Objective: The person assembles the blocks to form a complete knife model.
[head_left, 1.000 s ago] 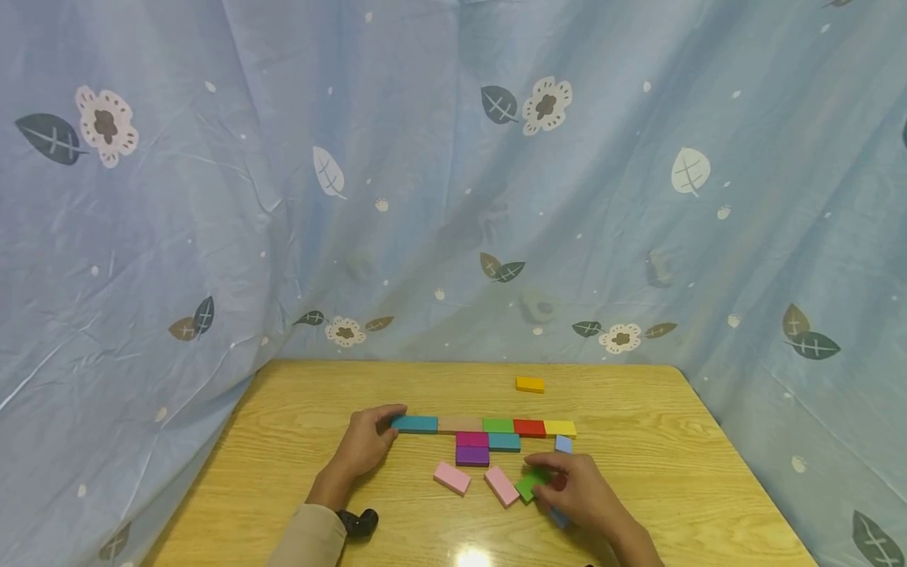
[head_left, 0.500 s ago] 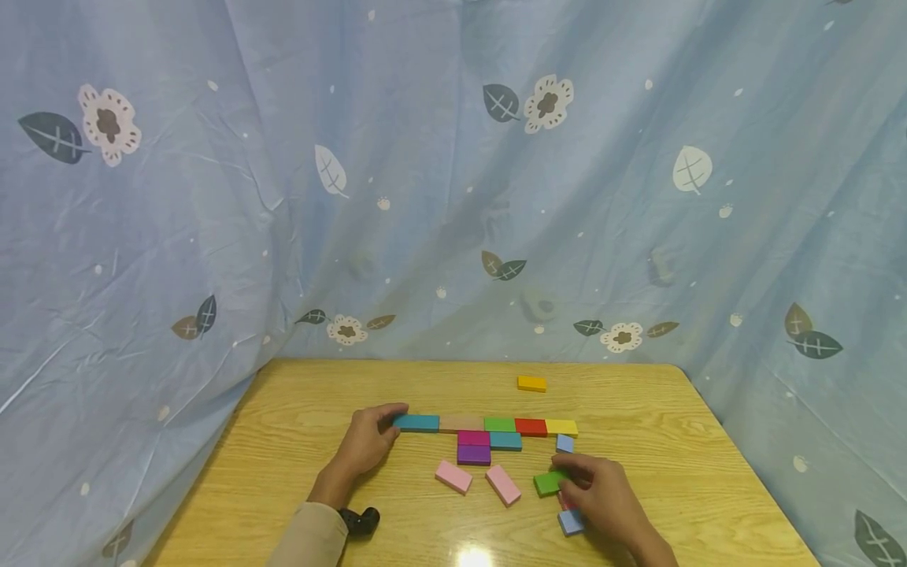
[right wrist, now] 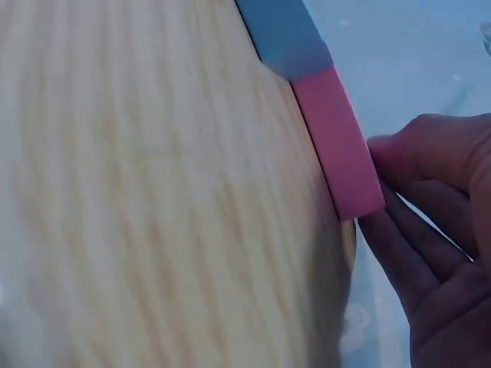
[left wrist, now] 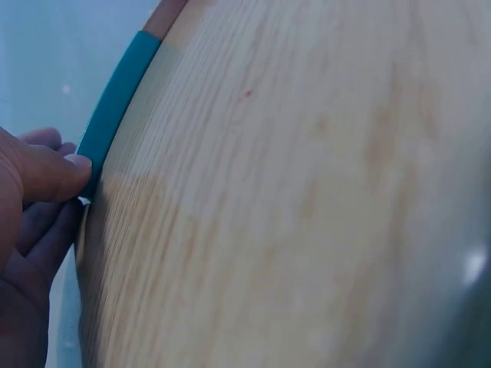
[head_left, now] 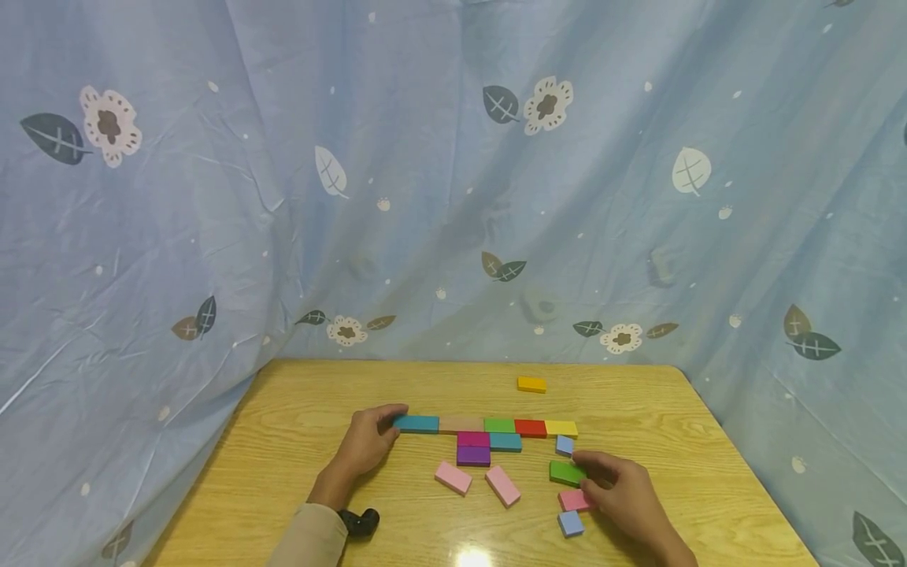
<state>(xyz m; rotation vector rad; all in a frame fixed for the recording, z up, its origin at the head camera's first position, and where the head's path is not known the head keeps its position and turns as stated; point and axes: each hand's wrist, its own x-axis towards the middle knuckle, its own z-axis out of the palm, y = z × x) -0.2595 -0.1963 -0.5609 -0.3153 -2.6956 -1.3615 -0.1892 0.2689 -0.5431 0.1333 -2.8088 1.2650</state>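
My left hand (head_left: 364,442) pinches the left end of a blue block (head_left: 418,424), the first in a flat row; the left wrist view shows the thumb on that block (left wrist: 119,107). On the right, my right hand (head_left: 623,488) holds a green block (head_left: 565,473) by its right end between thumb and index finger. Directly below it lies a pink block (head_left: 574,501), then a light blue block (head_left: 570,524). Another light blue block (head_left: 564,446) sits above the green one. In the right wrist view the pink block (right wrist: 337,146) hides the green one.
The row continues with tan (head_left: 460,425), green (head_left: 499,425), red (head_left: 530,428) and yellow (head_left: 561,429) blocks. Magenta (head_left: 472,439), purple (head_left: 473,456) and teal (head_left: 505,442) blocks sit below it. Two pale pink blocks (head_left: 453,478) lie nearer; an orange block (head_left: 531,384) lies far back.
My right hand has moved right with the green block, away from the pale pink block and up between the upper light blue and pink blocks. The left hand stays in place.
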